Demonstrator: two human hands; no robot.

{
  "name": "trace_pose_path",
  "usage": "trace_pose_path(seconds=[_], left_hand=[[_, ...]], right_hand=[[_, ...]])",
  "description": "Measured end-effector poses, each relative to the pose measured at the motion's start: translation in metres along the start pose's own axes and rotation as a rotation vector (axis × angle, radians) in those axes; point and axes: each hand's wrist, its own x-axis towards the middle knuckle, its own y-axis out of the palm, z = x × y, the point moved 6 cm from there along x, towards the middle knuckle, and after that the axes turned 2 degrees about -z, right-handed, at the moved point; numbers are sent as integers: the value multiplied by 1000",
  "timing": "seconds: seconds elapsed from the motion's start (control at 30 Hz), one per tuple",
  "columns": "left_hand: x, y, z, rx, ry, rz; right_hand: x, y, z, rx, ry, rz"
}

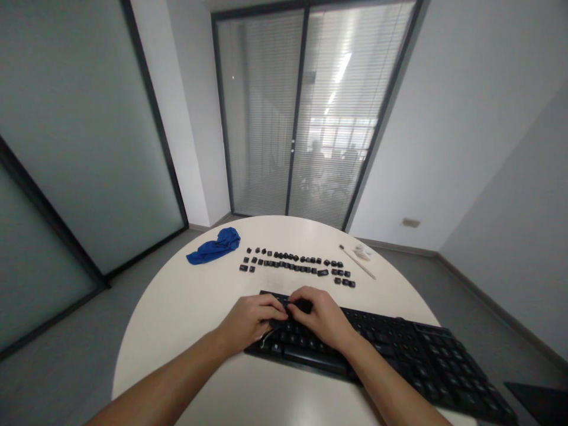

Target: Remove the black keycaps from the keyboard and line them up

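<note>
A black keyboard (319, 358) lies slanted on the round table, its left end under both my hands. My left hand (252, 319) rests at the upper left keys, fingers bent together over them. A thin, shiny curved piece (266, 338) shows under its palm; I cannot tell what it is. Close by, my right hand (322, 313) arches over the keys with thumb and forefinger pinched together. Whatever sits between the fingertips of either hand is too small to make out. Beyond the keyboard, loose black keycaps (290, 265) lie in rows.
A crumpled blue cloth (215, 246) lies at the table's far left. At the far right are a thin brush (357, 262) and a crumpled white item (364, 252). The round white table (177, 307) has a curved edge. A dark object (539, 402) shows at lower right.
</note>
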Motion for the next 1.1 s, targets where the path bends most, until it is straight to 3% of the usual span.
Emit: trace_pose_path(seconds=[0.2,0.47,0.87,1.1], left_hand=[[2,-2,-1,56,-18,-4],[2,-10,-4,-37,-17,26],[-5,-12,4,-18,25,82],[-8,-18,6,30,21,81]], right_hand=[[2,-2,-11,138,67,-34],[4,1,-18,142,95,-36],[30,4,-6,-137,69,106],[62,29,-10,-349,92,142]])
